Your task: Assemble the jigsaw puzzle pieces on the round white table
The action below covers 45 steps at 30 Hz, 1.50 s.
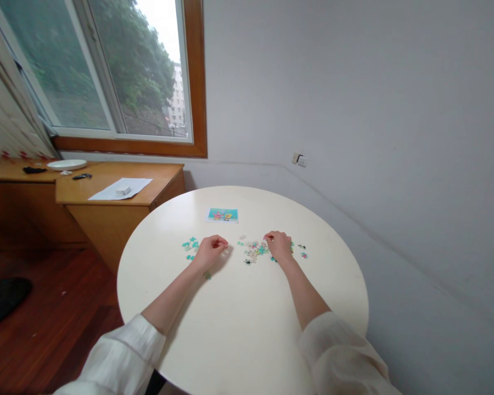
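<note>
My left hand rests on the round cream table with its fingers curled in; whether they hold anything is hidden. A few teal puzzle pieces lie just left of it. My right hand is curled too, fingertips pinched at the edge of a loose heap of puzzle pieces. More small pieces lie to its right. A small colourful picture card lies flat farther back on the table.
A wooden desk stands at the left under the window, with a sheet of paper, a white plate and small dark items. Grey walls close in behind and right. Dark wooden floor lies at the left.
</note>
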Each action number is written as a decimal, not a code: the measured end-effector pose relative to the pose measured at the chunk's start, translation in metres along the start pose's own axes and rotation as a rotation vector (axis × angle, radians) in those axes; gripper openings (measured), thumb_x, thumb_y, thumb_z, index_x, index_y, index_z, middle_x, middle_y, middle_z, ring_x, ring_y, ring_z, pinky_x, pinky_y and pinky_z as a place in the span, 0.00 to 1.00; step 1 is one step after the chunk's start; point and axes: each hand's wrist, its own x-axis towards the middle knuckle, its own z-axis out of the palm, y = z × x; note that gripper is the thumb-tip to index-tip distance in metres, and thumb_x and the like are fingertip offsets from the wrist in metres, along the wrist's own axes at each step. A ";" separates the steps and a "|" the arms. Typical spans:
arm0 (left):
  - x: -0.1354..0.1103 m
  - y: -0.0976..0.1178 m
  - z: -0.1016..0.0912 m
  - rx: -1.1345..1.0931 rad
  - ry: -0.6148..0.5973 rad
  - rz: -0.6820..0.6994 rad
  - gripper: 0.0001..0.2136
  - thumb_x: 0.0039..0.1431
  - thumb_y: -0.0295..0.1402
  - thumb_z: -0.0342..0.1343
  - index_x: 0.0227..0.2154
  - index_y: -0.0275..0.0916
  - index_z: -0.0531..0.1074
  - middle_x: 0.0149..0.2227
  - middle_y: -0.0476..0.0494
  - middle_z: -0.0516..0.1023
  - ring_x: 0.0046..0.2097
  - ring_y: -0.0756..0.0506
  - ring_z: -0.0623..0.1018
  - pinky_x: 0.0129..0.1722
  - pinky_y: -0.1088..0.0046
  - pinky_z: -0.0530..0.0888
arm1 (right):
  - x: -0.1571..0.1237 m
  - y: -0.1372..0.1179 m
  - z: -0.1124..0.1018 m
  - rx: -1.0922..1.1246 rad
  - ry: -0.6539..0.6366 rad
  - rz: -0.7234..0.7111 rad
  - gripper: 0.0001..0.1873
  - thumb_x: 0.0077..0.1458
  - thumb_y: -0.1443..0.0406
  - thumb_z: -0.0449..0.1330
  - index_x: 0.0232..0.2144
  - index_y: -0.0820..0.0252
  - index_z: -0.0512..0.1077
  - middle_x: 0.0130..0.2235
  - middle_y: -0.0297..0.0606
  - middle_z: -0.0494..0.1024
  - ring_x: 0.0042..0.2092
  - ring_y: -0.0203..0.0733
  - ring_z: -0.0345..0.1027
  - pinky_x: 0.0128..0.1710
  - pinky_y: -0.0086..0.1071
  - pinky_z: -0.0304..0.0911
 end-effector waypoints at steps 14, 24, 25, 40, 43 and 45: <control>0.000 -0.001 0.000 0.038 0.009 0.023 0.04 0.39 0.30 0.55 0.21 0.34 0.70 0.20 0.49 0.72 0.24 0.51 0.70 0.25 0.77 0.63 | -0.026 -0.045 -0.011 0.066 0.020 -0.338 0.11 0.54 0.66 0.52 0.37 0.58 0.73 0.40 0.39 0.73 0.43 0.40 0.61 0.43 0.35 0.49; 0.003 -0.008 0.000 0.177 0.004 0.089 0.04 0.42 0.27 0.51 0.22 0.34 0.70 0.21 0.49 0.72 0.24 0.52 0.70 0.26 0.77 0.65 | -0.038 -0.069 -0.010 -0.019 -0.187 -0.378 0.08 0.53 0.64 0.56 0.32 0.53 0.75 0.41 0.36 0.73 0.45 0.41 0.60 0.43 0.36 0.46; 0.003 -0.008 0.000 0.204 0.003 0.095 0.04 0.42 0.27 0.51 0.22 0.34 0.70 0.21 0.49 0.72 0.24 0.52 0.70 0.25 0.78 0.64 | -0.038 -0.069 -0.010 -0.007 -0.186 -0.380 0.08 0.53 0.64 0.56 0.32 0.53 0.75 0.41 0.36 0.73 0.45 0.41 0.60 0.43 0.37 0.46; -0.001 -0.004 0.001 0.380 -0.010 0.161 0.07 0.44 0.26 0.47 0.23 0.34 0.70 0.21 0.49 0.72 0.24 0.52 0.68 0.26 0.78 0.64 | -0.038 -0.070 -0.004 -0.004 -0.120 -0.314 0.04 0.49 0.63 0.59 0.29 0.56 0.74 0.38 0.37 0.73 0.44 0.44 0.59 0.41 0.37 0.44; -0.001 -0.006 0.000 0.398 -0.011 0.171 0.07 0.45 0.26 0.47 0.24 0.34 0.71 0.22 0.48 0.72 0.25 0.52 0.68 0.27 0.78 0.64 | -0.039 -0.071 -0.003 -0.012 -0.126 -0.315 0.05 0.50 0.64 0.59 0.31 0.56 0.73 0.39 0.37 0.73 0.45 0.43 0.59 0.42 0.37 0.44; 0.000 -0.008 0.001 0.406 -0.009 0.177 0.07 0.45 0.26 0.47 0.24 0.34 0.71 0.22 0.48 0.72 0.25 0.52 0.68 0.26 0.78 0.64 | -0.039 -0.072 -0.004 -0.011 -0.138 -0.320 0.05 0.50 0.65 0.58 0.31 0.56 0.73 0.39 0.37 0.73 0.45 0.43 0.59 0.43 0.37 0.44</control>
